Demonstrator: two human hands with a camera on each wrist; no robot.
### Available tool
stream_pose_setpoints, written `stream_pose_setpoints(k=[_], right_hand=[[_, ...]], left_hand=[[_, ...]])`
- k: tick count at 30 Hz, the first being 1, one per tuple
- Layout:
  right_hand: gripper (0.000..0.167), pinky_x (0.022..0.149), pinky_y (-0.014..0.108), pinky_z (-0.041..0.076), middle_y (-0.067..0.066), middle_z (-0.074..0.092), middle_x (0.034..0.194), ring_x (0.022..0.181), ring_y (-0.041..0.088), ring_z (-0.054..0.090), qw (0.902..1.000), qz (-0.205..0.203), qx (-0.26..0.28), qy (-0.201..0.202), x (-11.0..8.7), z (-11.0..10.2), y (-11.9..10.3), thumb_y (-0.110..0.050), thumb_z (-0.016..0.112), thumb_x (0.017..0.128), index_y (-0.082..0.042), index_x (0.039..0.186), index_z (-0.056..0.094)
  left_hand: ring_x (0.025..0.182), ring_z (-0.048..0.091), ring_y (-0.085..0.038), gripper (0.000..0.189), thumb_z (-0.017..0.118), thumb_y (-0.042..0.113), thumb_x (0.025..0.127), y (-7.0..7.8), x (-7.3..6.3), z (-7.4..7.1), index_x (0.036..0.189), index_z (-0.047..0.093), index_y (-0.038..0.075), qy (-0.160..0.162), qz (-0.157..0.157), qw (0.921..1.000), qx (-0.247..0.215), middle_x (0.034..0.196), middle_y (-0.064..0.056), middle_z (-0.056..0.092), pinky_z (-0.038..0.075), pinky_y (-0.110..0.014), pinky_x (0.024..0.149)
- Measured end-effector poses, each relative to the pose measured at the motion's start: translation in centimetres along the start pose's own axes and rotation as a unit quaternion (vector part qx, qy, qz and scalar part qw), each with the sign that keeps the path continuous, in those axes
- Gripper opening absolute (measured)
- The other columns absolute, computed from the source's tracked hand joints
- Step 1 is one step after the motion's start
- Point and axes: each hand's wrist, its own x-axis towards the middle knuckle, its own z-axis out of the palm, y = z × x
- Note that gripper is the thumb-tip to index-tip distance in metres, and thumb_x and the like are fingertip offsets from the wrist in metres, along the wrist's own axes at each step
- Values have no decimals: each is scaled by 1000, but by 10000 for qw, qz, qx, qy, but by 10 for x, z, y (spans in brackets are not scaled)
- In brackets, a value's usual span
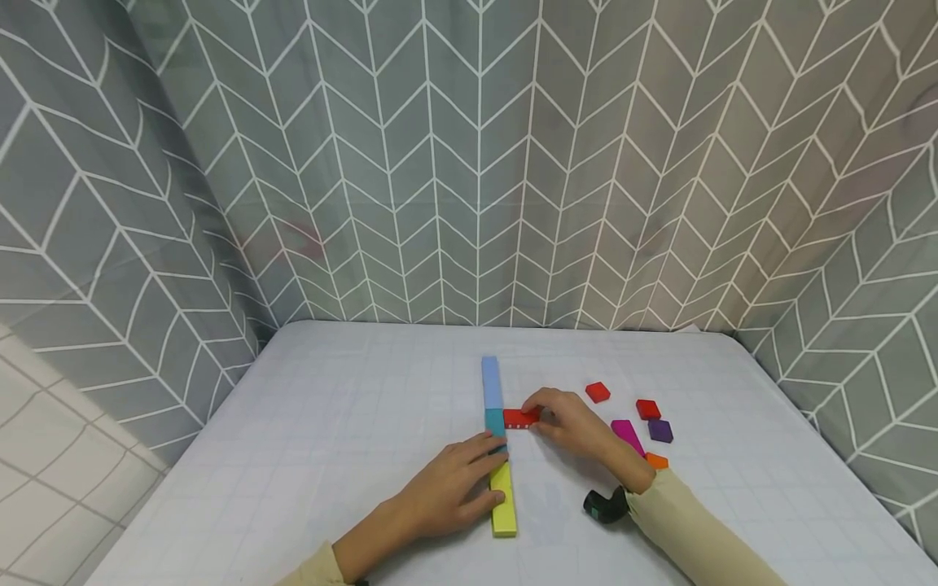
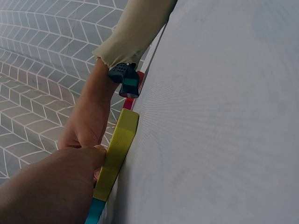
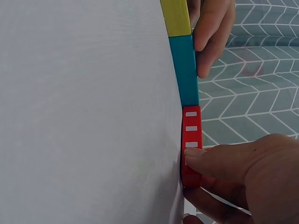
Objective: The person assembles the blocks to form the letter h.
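A light blue block [image 1: 492, 382], a teal block [image 3: 184, 70] and a yellow block [image 1: 504, 521] lie end to end in a straight row on the table. My left hand [image 1: 450, 487] rests over the row, its fingers across the teal block and its thumb on the yellow one. In the right wrist view, a red block [image 3: 190, 120] with white squares along its side stands out from the row, one end right at the teal block. My right hand [image 1: 575, 427] pinches this red block by its outer part, thumb over the white squares.
Right of my right hand lie two small red blocks, one farther back [image 1: 598, 392] and one nearer the side [image 1: 648, 409], plus a dark purple block [image 1: 660, 430]. A magenta block [image 1: 627, 435] and an orange block [image 1: 657, 461] lie close to my right forearm. A patterned curtain [image 1: 476, 163] hangs behind the table.
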Motion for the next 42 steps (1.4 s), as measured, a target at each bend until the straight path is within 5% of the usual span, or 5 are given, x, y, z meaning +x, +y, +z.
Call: stream_pose_setpoints(k=[29,42], right_hand=[[28,96,50,55,5,70,115,104,25,65,9998,-26,159,136,-2,1,-3,2,75,91,-5,117,71],[26,96,60,52,11,70,119,110,33,65,9945,641,299,776,-10,-21,5,2,67,98,-2,123,69]], left_hand=[[150,35,-24,58,51,49,108,-2,-3,3,151,54,10,8,-13,10000,14,159,-3,44,40,-46,114],[150,34,-22,57,51,49,108,1,-1,-1,150,56,10,-58,-28,10000,40,159,-3,45,40,-45,114]])
